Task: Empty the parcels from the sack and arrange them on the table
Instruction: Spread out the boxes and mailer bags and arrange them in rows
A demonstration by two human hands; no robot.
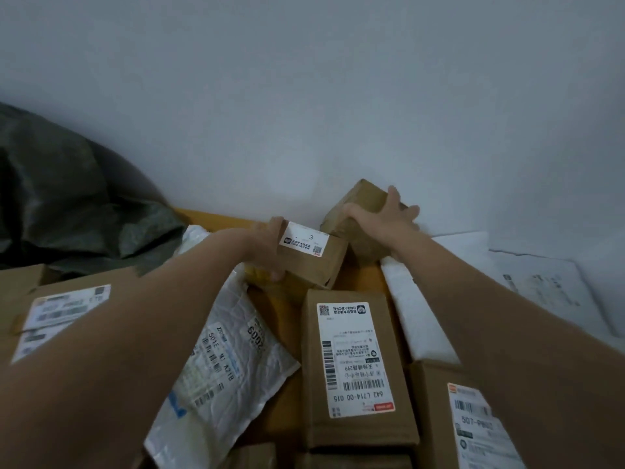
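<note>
My left hand (267, 247) is gripping the small labelled box (311, 269) by its left end, fingers curling round it. My right hand (385, 220) is clasping the plain brown box (358, 201) from above, tilted against the wall (338, 96). Both are sitting at the far edge of the counter (216, 220). The labelled one is lying nearer me, just left of the other. The sack (67, 198) is slumping well apart, on my left.

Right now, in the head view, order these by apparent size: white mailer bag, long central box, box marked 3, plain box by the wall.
1. white mailer bag
2. long central box
3. box marked 3 and plain box: these look alike. Both are partly covered and lie farther from the camera, so they are not ranked.
</note>
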